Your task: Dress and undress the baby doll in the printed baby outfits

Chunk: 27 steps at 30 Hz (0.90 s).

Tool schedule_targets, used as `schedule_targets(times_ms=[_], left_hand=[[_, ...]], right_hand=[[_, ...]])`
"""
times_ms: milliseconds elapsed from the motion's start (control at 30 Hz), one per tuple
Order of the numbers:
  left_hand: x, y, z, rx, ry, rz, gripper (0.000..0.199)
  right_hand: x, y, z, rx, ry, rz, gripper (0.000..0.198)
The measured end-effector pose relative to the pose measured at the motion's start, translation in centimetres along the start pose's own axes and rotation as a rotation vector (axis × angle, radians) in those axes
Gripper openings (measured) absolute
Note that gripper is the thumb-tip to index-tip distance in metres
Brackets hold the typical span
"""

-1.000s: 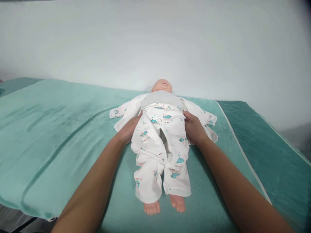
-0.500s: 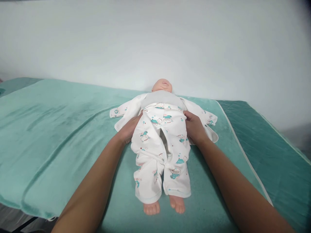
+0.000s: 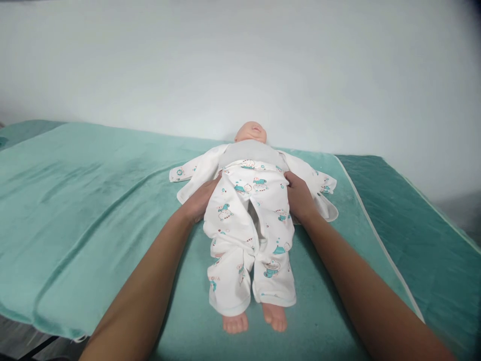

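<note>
A baby doll (image 3: 251, 132) lies on its back with its head toward the wall and its bare feet toward me. It wears white printed baby pants (image 3: 229, 215), with an opening at the crotch, and a white long-sleeved top (image 3: 208, 164) spread out at both sides. Grey cloth covers the doll's torso above the waistband. At the left side of the waist, my left hand (image 3: 203, 199) is closed on the pants, its fingers partly hidden behind the fabric. On the opposite side my right hand (image 3: 300, 196) grips the pants near the waistband, thumb uppermost.
Under the doll, a light green blanket (image 3: 93, 200) with a few creases covers the table. A darker green cover (image 3: 406, 215) shows beyond its pale edge at the right. A plain pale wall (image 3: 240, 65) stands directly behind.
</note>
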<state>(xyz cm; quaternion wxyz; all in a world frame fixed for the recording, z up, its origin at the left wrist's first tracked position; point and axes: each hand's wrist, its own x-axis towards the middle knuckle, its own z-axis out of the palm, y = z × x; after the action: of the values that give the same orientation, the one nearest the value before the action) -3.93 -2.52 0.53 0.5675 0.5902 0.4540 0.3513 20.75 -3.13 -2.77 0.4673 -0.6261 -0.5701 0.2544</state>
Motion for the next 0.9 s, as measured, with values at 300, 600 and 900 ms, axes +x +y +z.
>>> schedule_targets(times_ms=[300, 600, 900], left_hand=[[0.0, 0.1, 0.0, 0.030, -0.023, 0.029, 0.054], [-0.1, 0.0, 0.0, 0.044, -0.013, 0.019, 0.053], [0.0, -0.1, -0.2, 0.161, 0.028, 0.106, 0.037]], right_hand=[[0.1, 0.2, 0.0, 0.107, -0.022, 0.049, 0.006], [0.1, 1.1, 0.5, 0.381, -0.034, 0.127, 0.010], [0.2, 1.2, 0.4, 0.497, -0.010, 0.105, 0.019]])
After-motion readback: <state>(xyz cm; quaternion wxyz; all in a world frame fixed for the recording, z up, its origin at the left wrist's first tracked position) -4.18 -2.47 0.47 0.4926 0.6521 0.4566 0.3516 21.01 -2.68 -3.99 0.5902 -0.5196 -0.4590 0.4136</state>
